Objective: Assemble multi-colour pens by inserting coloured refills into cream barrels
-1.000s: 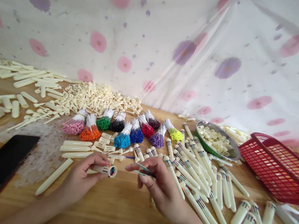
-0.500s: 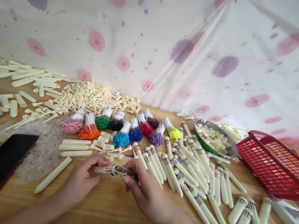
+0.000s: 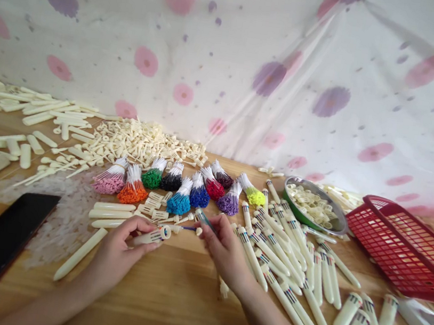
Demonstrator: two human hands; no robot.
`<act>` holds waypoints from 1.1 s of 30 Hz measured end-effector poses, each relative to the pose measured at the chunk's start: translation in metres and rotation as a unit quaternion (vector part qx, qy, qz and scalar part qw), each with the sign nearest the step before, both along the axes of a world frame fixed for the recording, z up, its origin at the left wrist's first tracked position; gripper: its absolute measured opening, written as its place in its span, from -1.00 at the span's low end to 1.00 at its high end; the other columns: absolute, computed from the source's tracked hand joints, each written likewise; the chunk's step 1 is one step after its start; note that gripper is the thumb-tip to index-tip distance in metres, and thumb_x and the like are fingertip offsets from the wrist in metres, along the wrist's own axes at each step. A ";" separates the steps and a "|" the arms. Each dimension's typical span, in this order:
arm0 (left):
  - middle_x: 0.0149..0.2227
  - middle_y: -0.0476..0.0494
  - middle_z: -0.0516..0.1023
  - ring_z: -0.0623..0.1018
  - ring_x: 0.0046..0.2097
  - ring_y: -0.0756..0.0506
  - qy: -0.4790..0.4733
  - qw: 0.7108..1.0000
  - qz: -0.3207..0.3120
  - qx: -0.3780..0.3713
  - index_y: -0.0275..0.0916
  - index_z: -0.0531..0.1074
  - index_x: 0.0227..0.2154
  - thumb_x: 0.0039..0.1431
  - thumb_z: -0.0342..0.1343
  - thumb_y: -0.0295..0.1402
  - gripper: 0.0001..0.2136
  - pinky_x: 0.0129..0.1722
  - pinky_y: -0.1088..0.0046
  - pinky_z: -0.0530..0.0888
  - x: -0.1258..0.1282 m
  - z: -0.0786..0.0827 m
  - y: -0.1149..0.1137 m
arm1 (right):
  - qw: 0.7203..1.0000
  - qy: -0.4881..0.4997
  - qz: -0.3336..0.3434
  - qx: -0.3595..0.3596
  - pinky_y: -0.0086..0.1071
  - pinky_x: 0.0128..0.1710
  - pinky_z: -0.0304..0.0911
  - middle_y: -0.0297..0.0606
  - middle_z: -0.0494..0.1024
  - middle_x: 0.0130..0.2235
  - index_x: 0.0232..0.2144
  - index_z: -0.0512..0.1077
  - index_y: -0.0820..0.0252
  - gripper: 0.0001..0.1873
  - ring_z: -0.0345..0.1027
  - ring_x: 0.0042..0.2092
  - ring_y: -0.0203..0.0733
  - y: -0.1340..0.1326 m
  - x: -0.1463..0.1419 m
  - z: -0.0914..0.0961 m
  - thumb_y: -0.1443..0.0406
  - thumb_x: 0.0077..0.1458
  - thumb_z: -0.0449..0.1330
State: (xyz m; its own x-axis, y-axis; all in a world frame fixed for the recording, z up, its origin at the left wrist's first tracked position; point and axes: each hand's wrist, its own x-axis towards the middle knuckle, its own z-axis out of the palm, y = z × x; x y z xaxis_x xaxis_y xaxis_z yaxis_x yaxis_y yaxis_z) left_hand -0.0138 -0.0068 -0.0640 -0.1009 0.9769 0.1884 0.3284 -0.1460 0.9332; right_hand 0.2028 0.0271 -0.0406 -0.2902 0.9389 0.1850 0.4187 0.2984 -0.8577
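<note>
Nearby, left forearm (image 3: 73, 290): slants up from the lower left over the wooden table (image 3: 164, 311), wrist nearly straight.
Right forearm (image 3: 275, 324): slants up from the lower right, well apart from the left one.
Left hand (image 3: 118, 248): turns inward, pinches a pen barrel (image 3: 152, 237) between thumb and bent fingers.
Barrel's pose: leans sideways in the left grasp, hollow end toward the right hand (image 3: 229, 250), dark slots along the side.
Right hand's pose: bends at the fingers, pinches a slim tool (image 3: 205, 220) between thumb and forefinger.
Tool's pose: points up and leftward, tip near the light-blue bundle (image 3: 180, 200).
Bundle's pose: stands white stalks up, among other coloured bundles (image 3: 213, 188).
Cream parts (image 3: 135, 137): lie heaped behind the bundles.
Patterned sheet (image 3: 216, 49): hangs across the back.
</note>
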 end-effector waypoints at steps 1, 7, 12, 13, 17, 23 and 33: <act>-0.37 0.00 0.55 0.55 -0.27 -0.10 0.002 1.000 0.005 -0.001 -0.18 0.41 -0.47 -0.10 0.23 -0.38 -0.89 -0.24 0.42 0.48 -0.001 0.000 0.000 | 0.995 -0.090 -0.011 0.034 -0.37 -0.43 0.25 -0.23 0.46 -0.37 -0.39 0.21 0.18 -0.82 0.32 -0.38 -0.22 0.002 0.001 -0.003 0.20 0.19 0.03; -0.41 -0.02 0.57 0.55 -0.35 -0.11 0.032 0.999 0.038 -0.012 -0.19 0.42 -0.48 -0.12 0.23 -0.32 -0.87 -0.34 0.43 0.48 -0.003 0.004 0.002 | 0.889 -0.429 0.036 0.158 -0.20 -0.29 0.27 -0.08 0.50 -0.32 -0.42 0.38 0.26 -0.88 0.35 -0.25 0.00 -0.010 -0.014 -0.023 0.31 0.02 0.24; -0.41 -0.02 0.57 0.55 -0.33 -0.12 0.026 0.999 0.031 -0.006 -0.18 0.42 -0.47 -0.13 0.23 -0.29 -0.86 -0.33 0.44 0.47 -0.004 0.002 0.003 | 0.869 -0.452 -0.018 0.199 -0.21 -0.36 0.22 -0.06 0.48 -0.36 -0.38 0.36 0.26 -0.94 0.33 -0.31 0.00 -0.013 -0.022 -0.030 0.35 0.07 0.17; -0.40 -0.02 0.57 0.55 -0.33 -0.12 0.025 0.999 0.031 -0.011 -0.18 0.42 -0.47 -0.13 0.22 -0.28 -0.86 -0.32 0.43 0.47 -0.004 0.002 0.003 | 0.878 -0.440 -0.028 0.186 -0.22 -0.33 0.22 -0.09 0.48 -0.35 -0.37 0.36 0.24 -0.94 0.33 -0.30 -0.01 -0.008 -0.019 -0.026 0.34 0.06 0.17; -0.38 -0.03 0.55 0.53 -0.29 -0.13 0.026 0.999 0.035 -0.032 -0.18 0.41 -0.47 -0.12 0.20 -0.26 -0.85 -0.28 0.42 0.46 -0.004 0.002 0.002 | 0.902 -0.401 -0.141 0.076 -0.34 -0.23 0.18 -0.21 0.49 -0.28 -0.34 0.34 0.17 -0.90 0.34 -0.18 -0.11 0.029 0.021 0.001 0.27 0.16 0.06; -0.36 -0.03 0.55 0.53 -0.29 -0.13 0.031 0.999 0.019 -0.040 -0.17 0.41 -0.45 -0.12 0.21 -0.23 -0.83 -0.27 0.43 0.45 -0.005 -0.003 0.003 | 0.863 -0.421 -0.278 -0.023 -0.32 -0.35 0.18 -0.10 0.49 -0.27 -0.22 0.32 0.28 -0.72 0.37 -0.27 -0.10 0.111 0.104 0.020 0.27 0.26 -0.15; -0.36 -0.03 0.53 0.52 -0.27 -0.11 0.031 0.999 0.006 -0.021 -0.17 0.40 -0.45 -0.07 0.19 -0.30 -0.88 -0.27 0.45 0.46 -0.003 -0.006 0.003 | 0.872 -0.435 -0.166 -0.148 -0.16 -0.14 0.32 -0.16 0.38 -0.03 -0.04 0.31 0.24 -0.68 0.35 -0.10 -0.15 0.173 0.131 0.005 0.22 0.19 0.10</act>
State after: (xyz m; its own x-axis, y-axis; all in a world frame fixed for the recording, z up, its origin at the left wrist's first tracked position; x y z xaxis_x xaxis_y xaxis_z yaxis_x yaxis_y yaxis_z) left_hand -0.0171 -0.0042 -0.0703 -0.1018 0.9828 0.1539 0.3868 -0.1034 0.9164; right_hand 0.3339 0.1999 -0.0356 0.0974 0.9672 -0.2347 0.9711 -0.1439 -0.1902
